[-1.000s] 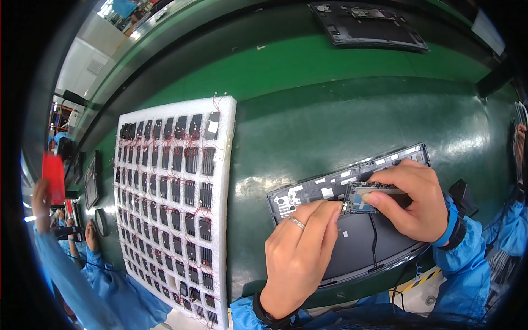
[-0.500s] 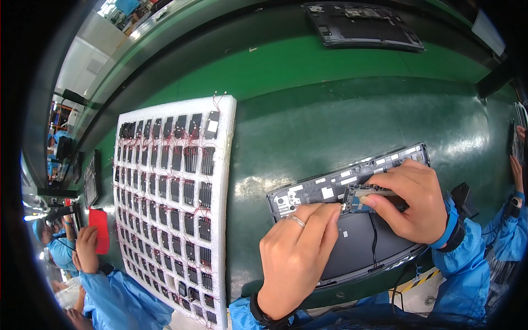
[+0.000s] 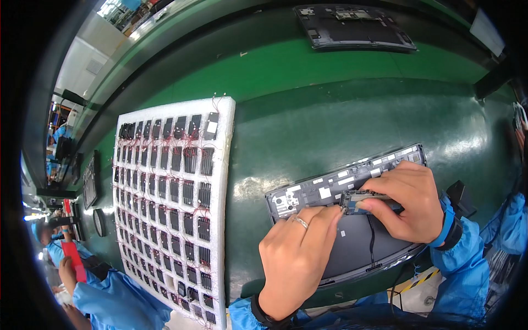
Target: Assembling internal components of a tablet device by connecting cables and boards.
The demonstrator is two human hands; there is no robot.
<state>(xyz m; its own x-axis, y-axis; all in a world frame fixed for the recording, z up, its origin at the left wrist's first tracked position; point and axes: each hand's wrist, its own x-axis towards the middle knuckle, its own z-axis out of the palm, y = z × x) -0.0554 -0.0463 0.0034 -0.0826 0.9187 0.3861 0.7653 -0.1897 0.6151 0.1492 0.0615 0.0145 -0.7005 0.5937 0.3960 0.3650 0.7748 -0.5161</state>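
A dark grey laptop shell [image 3: 349,258] with white pads along its far strip lies beneath my hands. My right hand [image 3: 410,203] is closed on a small circuit board [image 3: 353,202], gripping it between thumb and fingers just above the shell. At the board's left end, my left hand [image 3: 300,247] has thumb and forefinger pinched together. What sits between those fingertips is too small to make out. A thin black cable [image 3: 372,242] runs down the shell, below the board.
To my left stands a white foam tray [image 3: 221,258] filled with small black parts with red wires. Another laptop shell [image 3: 357,27] lies on the far green strip. A black block [image 3: 461,198] sits right of my hand. At the left, a co-worker holds a red sheet [image 3: 73,258].
My hands have barely moved; the board has shifted slightly left. The far shell has slid slightly left. The left co-worker's red sheet has moved left and down. The right co-worker's arm has shifted.
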